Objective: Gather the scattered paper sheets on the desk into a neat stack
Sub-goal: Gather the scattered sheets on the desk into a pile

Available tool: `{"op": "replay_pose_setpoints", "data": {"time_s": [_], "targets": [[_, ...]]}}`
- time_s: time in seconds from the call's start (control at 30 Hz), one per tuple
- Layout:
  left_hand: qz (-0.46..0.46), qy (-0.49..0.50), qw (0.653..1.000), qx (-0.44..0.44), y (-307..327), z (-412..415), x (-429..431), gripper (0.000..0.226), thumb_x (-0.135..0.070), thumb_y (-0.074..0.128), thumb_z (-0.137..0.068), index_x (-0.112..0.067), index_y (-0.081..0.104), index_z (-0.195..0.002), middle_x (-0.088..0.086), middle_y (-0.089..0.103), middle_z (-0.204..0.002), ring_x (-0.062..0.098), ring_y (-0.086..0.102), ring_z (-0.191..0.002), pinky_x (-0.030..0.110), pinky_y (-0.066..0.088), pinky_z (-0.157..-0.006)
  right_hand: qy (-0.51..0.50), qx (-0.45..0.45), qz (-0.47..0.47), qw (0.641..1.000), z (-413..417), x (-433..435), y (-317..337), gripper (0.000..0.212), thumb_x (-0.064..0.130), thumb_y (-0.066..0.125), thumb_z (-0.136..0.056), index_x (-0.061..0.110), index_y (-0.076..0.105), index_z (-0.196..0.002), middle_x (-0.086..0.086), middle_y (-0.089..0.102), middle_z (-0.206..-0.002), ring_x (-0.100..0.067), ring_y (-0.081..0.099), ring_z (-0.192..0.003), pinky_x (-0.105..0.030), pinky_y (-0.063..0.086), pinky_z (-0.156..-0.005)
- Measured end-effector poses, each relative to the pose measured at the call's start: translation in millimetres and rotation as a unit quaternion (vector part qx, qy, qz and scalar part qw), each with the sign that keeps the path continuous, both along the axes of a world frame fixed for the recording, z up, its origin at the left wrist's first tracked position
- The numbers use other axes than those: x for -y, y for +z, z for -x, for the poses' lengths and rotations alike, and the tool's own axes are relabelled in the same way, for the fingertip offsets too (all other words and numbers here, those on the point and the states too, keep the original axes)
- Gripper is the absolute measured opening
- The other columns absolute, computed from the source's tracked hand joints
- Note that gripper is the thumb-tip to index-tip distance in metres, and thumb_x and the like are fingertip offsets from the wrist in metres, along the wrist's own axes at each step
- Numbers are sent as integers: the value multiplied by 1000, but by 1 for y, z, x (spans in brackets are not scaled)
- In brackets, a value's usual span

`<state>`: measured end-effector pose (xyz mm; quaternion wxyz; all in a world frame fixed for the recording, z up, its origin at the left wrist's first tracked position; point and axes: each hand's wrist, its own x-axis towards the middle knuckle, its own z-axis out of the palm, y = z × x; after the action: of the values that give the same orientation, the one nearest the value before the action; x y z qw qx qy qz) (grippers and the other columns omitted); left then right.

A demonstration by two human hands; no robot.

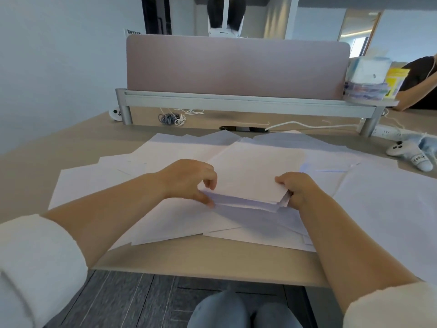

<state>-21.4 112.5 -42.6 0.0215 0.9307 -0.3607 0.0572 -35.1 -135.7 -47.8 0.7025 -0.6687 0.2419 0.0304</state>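
Many white paper sheets (123,176) lie spread and overlapping across the beige desk (212,261). At the centre a small bundle of sheets (250,171) is lifted at its near edge. My right hand (296,189) grips the bundle's near right corner, thumb on top. My left hand (189,181) is at the bundle's near left corner, its curled fingers pinching the edge of the sheets. More loose sheets (387,209) cover the desk to the right and beneath the bundle.
A pink divider panel (236,65) on a grey rail stands at the back. Cables (170,118) lie under it. A white controller (411,153) and blue cloth sit at the right. A tissue box and yellow tub (397,82) sit at the back right, next to another person's arm.
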Motion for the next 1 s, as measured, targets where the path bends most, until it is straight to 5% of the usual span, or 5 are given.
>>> {"op": "replay_pose_setpoints", "data": {"time_s": [0.13,0.33,0.53,0.73,1.0], "targets": [[276,163,930,-178,6,1,-14,74,-81,46,-68,-23,53,-114,-8,50,-119,9,47,-113,23,33,-90,-18,48,12,999,-1,0,5,35,-6,47,-93,1,45,-127,-19,52,-132,-37,54,-114,-41,46,-84],[425,402,775,-238,13,-13,-70,58,-51,35,-97,-10,44,-136,11,48,-132,31,49,-114,41,36,-102,20,71,-31,997,9,-7,20,40,11,51,-95,4,46,-134,-13,51,-137,-27,52,-125,-30,45,-89],[526,404,693,-281,10,11,-114,18,-10,44,-96,-12,50,-79,5,49,-81,18,46,-67,26,35,-61,8,78,-181,980,4,-40,37,28,11,38,-101,4,52,-78,-6,60,-39,-11,56,-29,-18,47,-38],[611,382,604,-340,6,24,-117,13,-7,34,-98,-5,47,-97,15,53,-81,28,61,-63,28,51,-48,117,36,-15,992,-1,-79,21,8,13,52,-94,11,56,-100,0,51,-79,-11,50,-64,-21,47,-50],[627,393,553,-383,8,25,-115,8,-13,41,-94,-6,42,-92,15,51,-84,25,54,-64,25,52,-39,186,37,164,968,3,-78,23,48,7,53,-94,-5,38,-138,-14,48,-135,-36,45,-127,-31,37,-90]]}}
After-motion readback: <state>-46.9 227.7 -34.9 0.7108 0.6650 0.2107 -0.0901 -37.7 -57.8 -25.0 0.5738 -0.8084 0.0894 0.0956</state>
